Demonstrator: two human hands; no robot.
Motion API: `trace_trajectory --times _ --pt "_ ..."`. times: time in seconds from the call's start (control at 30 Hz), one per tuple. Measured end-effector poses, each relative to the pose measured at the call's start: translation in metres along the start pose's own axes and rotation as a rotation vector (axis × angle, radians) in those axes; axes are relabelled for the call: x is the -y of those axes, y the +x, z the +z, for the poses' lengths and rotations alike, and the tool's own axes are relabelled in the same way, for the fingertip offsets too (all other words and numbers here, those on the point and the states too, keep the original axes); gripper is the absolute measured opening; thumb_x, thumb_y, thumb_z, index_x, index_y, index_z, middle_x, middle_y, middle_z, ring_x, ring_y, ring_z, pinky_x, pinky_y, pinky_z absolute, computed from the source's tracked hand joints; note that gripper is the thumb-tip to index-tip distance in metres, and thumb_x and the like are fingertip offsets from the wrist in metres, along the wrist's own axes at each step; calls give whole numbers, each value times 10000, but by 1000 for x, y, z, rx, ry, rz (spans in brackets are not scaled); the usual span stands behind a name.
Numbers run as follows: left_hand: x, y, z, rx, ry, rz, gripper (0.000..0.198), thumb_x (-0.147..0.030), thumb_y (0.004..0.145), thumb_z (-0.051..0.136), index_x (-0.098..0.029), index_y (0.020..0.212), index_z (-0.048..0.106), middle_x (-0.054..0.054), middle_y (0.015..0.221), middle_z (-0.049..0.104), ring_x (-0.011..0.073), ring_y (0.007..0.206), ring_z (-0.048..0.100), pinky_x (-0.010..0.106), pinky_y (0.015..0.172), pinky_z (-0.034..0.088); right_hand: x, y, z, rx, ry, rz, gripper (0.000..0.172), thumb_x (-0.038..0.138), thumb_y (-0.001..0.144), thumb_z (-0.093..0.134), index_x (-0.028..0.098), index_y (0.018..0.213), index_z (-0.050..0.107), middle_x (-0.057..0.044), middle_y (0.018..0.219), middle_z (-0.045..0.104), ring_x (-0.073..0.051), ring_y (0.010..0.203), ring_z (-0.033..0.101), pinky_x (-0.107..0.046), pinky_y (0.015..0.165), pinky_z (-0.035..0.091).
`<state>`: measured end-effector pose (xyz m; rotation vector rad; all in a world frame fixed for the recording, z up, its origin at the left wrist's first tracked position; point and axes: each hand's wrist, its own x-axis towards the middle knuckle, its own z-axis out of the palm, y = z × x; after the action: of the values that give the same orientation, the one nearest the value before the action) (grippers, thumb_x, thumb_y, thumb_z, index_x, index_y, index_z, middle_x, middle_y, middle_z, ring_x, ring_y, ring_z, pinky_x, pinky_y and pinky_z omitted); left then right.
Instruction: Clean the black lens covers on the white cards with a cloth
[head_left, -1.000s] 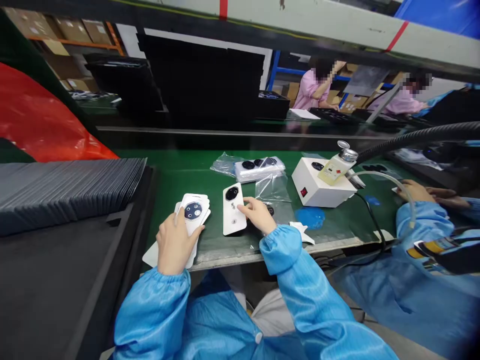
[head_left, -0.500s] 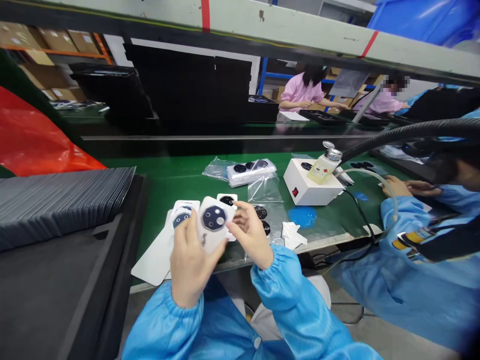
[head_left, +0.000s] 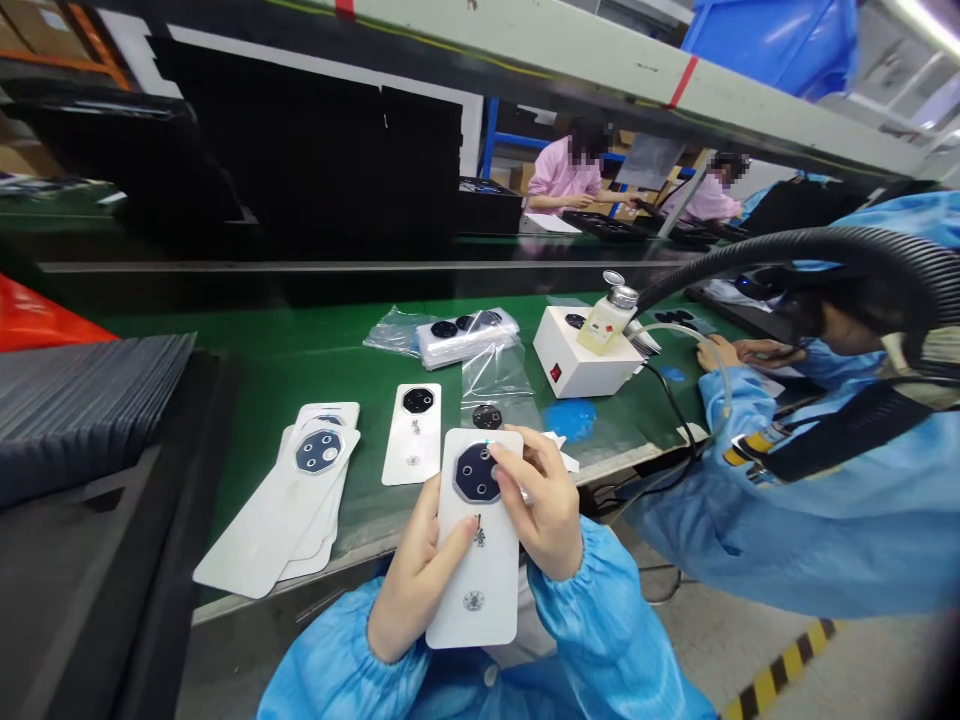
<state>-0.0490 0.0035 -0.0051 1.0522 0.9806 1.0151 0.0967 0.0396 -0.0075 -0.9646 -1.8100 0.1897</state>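
Observation:
A white phone back panel [head_left: 474, 575] with dark lettering, a round emblem and a dark octagonal camera window [head_left: 475, 473] is held near the bench's front edge. My left hand [head_left: 420, 570] grips its left side, thumb across the front. At the camera window, the thumb and forefinger of my right hand [head_left: 544, 505] pinch together; anything between them is too small to make out. A tiny bluish spot shows at the window's top. Behind lies another lettered back panel [head_left: 412, 435]. Several overlapping white back panels [head_left: 255, 535] lie to the left.
Clear bags [head_left: 491, 365], a wrapped white stack [head_left: 465, 350], a blue patch [head_left: 568, 420] and a white box [head_left: 574, 365] carrying a pump bottle [head_left: 606, 325] lie beyond. Left stands a black tray [head_left: 82, 590] with grey sheets. A co-worker's blue sleeve [head_left: 742, 400] and black hose [head_left: 787, 245] are right.
The view has swung right. The back panel in my hands is now lower and closer to my body, its lower half visible, and my right fingertips have come onto its camera window.

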Motion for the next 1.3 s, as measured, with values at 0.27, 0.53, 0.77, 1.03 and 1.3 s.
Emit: trace_trajectory --times 0.27,0.53,0.77,1.03,1.3 --pt "8 6 14 100 115 48 387 -337 872 493 -257 1242 407 62 1162 590 143 725 630 307 764 488 -4 -7 -35 -6 -345 -179 299 167 811 554 263 1091 592 -99 1296 374 -295 1187 403 -526 939 401" --pt "19 5 22 188 374 162 357 -316 915 404 -291 1270 384 56 1247 551 233 1050 571 328 850 463 -1 -9 -45 -157 -267 45 87 144 801 575 204 862 559 -52 941 499 -189 915 499 -388 780 447" --pt "22 4 21 160 448 156 379 -320 906 416 -256 1278 391 92 1263 550 246 1015 585 346 839 464 -1 -6 -53 -93 -182 102 47 157 809 572 196 801 548 -37 858 509 -171 834 505 -359 729 428" --pt "23 8 19 168 435 134 380 -310 890 445 -276 1268 419 72 1239 570 245 985 597 326 817 469 -3 -1 -59 21 -211 88 66 143 811 547 186 771 518 -29 819 514 -166 804 489 -355 729 386" --pt "17 8 22 209 308 52 352 -317 893 451 -268 1239 407 54 1176 582 212 962 588 294 806 468 -7 -2 -47 -56 -493 -170 150 82 760 540 209 787 465 -33 766 525 -170 734 450 -335 653 370"
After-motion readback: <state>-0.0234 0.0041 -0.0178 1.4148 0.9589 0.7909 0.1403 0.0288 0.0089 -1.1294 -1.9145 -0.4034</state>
